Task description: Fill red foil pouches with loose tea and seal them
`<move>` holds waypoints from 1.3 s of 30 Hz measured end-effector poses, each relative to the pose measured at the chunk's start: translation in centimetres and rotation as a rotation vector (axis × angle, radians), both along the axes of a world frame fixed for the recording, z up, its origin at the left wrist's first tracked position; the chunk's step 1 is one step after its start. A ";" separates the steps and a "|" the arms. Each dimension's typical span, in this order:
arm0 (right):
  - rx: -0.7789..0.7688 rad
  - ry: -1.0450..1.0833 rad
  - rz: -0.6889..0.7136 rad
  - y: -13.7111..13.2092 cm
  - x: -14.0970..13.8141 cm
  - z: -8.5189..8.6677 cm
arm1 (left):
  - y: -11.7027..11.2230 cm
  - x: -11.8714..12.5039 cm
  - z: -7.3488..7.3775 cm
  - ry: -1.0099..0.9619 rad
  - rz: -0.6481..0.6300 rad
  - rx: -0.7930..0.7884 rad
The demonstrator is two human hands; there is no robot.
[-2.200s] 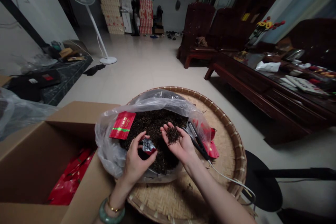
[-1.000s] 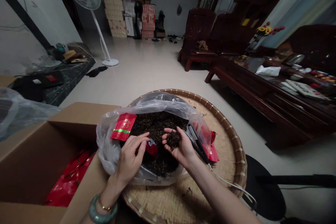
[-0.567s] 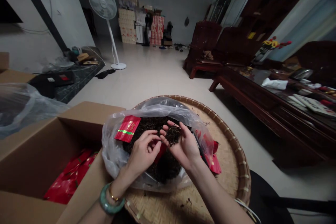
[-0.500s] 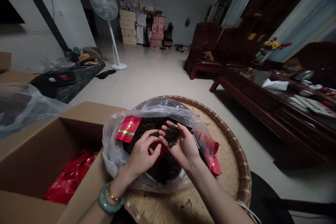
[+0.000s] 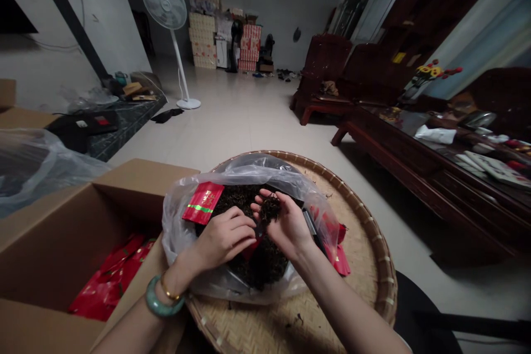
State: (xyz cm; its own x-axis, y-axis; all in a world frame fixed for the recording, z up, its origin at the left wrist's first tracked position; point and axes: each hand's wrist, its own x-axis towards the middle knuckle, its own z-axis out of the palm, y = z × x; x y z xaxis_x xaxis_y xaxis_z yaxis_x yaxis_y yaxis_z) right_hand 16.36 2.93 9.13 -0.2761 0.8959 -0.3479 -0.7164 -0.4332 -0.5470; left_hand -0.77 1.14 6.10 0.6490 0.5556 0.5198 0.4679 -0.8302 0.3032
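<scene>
A clear plastic bag (image 5: pixel 178 215) full of dark loose tea leaves (image 5: pixel 261 263) sits on a round woven bamboo tray (image 5: pixel 365 221). My left hand (image 5: pixel 222 238) is closed around a small red foil packet (image 5: pixel 251 247) held over the tea. My right hand (image 5: pixel 282 224) is cupped, palm up, with a small pile of tea leaves (image 5: pixel 270 209) in it, right beside the packet. Another red packet (image 5: pixel 202 203) leans on the bag's left rim.
An open cardboard box (image 5: pixel 62 243) at my left holds red packets (image 5: pixel 112 282). More red packets (image 5: pixel 338 257) lie on the tray at the right of the bag. A dark wooden table (image 5: pixel 435 160) stands to the right, a standing fan (image 5: pixel 166 5) behind.
My hands have come together over the bag. The left hand has turned over and closed more tightly on the red packet. The right hand has tipped its tea toward it.
</scene>
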 end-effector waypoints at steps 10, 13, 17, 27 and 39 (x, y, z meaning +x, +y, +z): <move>0.061 -0.056 0.018 -0.5 -0.2 0.0 | 0.6 -0.3 -0.5 0.007 0.035 -0.017; 0.117 -0.084 0.047 -0.7 -0.1 -0.1 | 0.6 -0.5 -0.8 -0.005 0.056 -0.031; 0.169 -0.123 0.050 -0.8 -0.1 -0.5 | 0.6 -0.6 -1.2 -0.016 0.084 -0.030; 0.413 -0.415 0.134 -1.6 0.6 -1.5 | 0.5 -0.7 -1.0 -0.035 0.081 -0.031; 0.915 -1.163 0.199 -2.6 3.8 -1.9 | -0.1 -1.1 -1.2 -0.035 0.022 0.068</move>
